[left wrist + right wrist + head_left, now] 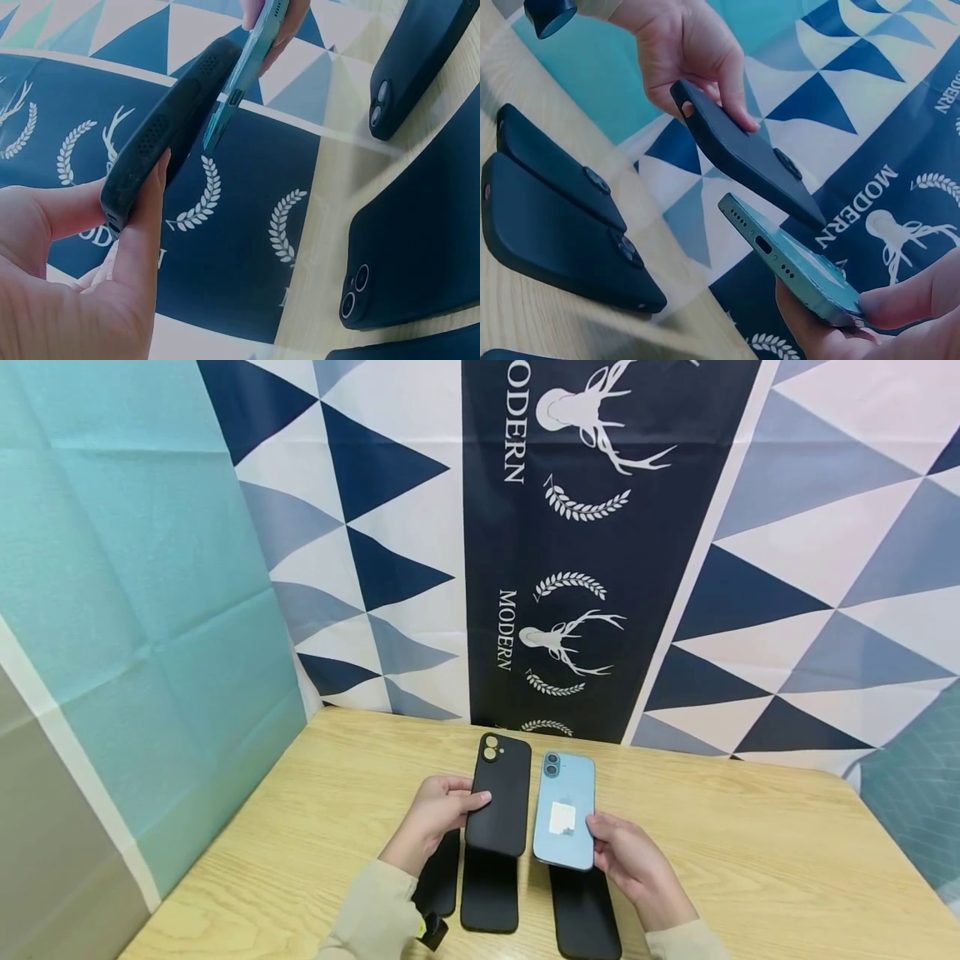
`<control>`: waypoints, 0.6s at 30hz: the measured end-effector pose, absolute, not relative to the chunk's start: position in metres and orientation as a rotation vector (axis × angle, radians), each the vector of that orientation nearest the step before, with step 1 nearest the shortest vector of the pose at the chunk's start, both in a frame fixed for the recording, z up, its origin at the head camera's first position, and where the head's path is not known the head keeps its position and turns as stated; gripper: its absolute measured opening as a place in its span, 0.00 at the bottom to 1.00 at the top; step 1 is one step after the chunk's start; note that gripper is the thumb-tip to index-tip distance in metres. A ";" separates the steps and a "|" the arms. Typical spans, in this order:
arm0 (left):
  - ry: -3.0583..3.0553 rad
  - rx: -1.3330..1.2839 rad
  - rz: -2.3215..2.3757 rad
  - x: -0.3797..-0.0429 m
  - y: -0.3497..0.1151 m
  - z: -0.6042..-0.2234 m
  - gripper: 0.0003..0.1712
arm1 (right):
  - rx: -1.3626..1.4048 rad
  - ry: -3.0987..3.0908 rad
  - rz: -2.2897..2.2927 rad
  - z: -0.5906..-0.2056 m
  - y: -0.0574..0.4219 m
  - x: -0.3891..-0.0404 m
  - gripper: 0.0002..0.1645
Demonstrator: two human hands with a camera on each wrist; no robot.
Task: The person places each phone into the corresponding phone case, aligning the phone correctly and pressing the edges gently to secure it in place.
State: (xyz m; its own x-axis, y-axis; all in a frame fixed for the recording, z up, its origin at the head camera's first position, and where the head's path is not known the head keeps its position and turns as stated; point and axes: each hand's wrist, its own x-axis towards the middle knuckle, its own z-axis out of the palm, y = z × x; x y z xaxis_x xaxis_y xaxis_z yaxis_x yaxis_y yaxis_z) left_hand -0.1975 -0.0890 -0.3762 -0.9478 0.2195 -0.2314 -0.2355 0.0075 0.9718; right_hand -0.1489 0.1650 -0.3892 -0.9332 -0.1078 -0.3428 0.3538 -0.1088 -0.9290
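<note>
My left hand (442, 814) pinches a black phone case (504, 793) by its left edge, thumb on the back; its camera cutout is see-through. Beside it, my right hand (626, 856) holds a light blue phone (566, 793) by the right edge, back toward me, with a pale sticker on it. Both are held up above the table side by side. The left wrist view shows the case (161, 124) edge-on with the phone (244, 71) just past it. From the right wrist, the phone's bottom end (761, 244) with its charging port faces the camera.
On the wooden table (360, 760) lie black cased phones: one at the left (438, 872), one in the middle (490, 893) and one at the right (587, 914). A patterned cloth (375, 527) hangs along the table's back edge, and a teal one (150, 568) at the left.
</note>
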 end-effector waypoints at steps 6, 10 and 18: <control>1.960 -0.008 2.030 -0.187 -0.095 -0.371 0.18 | 0.245 1.829 -2.113 -0.385 0.166 -0.141 0.30; 1.922 0.021 2.046 -0.180 -0.098 -0.369 0.20 | 0.209 1.792 -2.120 -0.382 0.167 -0.136 0.27; 1.838 0.041 2.094 -0.163 -0.101 -0.362 0.21 | 0.146 1.703 -2.139 -0.376 0.167 -0.127 0.27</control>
